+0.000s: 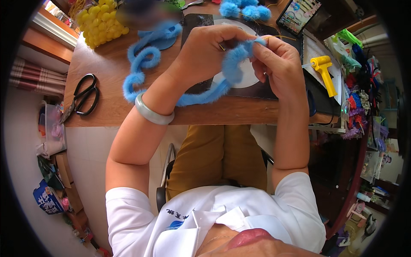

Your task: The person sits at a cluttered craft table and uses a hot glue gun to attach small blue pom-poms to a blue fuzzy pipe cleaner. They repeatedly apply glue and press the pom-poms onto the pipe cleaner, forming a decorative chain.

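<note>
A long fluffy blue strip [205,96], like a thick chenille stem, lies curled over the wooden table [106,64] and passes under my left forearm. Its near end rises in a bent coil between my hands. My left hand [213,48], with a pale bangle on that arm, pinches the coil from the left; its fingertips are partly hidden. From the right, my right hand [277,59] grips the strip's tip between thumb and forefinger. A thin golden wire [279,37] sticks out by the right fingers. Beneath lies a black mat [199,86] with a pale round disc [247,77].
Black-handled scissors [86,96] lie at the table's left. A yellow glue gun [324,70] rests on a board at right. At the back are blue fluffy balls [250,11], a phone [298,14] with its screen lit, and a yellow beaded object [99,24].
</note>
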Demonstrator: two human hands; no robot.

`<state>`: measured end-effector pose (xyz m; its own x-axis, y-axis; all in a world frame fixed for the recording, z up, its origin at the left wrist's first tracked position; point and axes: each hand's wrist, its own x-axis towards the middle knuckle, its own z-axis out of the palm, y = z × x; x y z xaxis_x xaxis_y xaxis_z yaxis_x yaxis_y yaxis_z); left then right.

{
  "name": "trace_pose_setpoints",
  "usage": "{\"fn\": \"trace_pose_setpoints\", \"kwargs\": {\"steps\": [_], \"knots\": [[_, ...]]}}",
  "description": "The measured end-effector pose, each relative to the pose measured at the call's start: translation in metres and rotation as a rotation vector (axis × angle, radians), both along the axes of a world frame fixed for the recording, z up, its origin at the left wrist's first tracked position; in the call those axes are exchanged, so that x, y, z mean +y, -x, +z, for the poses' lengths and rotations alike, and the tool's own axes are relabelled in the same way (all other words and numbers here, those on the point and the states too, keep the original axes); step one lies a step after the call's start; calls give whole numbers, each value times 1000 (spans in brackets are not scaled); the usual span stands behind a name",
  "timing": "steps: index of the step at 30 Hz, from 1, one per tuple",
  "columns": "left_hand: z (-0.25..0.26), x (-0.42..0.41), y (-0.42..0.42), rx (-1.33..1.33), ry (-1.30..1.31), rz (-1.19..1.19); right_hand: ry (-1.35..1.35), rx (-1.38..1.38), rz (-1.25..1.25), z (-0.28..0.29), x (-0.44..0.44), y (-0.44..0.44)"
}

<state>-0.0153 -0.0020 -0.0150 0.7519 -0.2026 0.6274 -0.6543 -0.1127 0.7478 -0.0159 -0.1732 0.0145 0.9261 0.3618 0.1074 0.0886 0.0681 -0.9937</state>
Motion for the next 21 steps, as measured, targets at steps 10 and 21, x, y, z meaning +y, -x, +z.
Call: {"fn": "trace_pose_setpoints", "kwargs": {"steps": [10, 21], "knots": [[4, 1, -2, 171, 174, 24, -70, 0, 126, 6, -1, -17], [2, 21, -12, 274, 399, -224, -203, 32, 136, -8, -9, -25]]}}
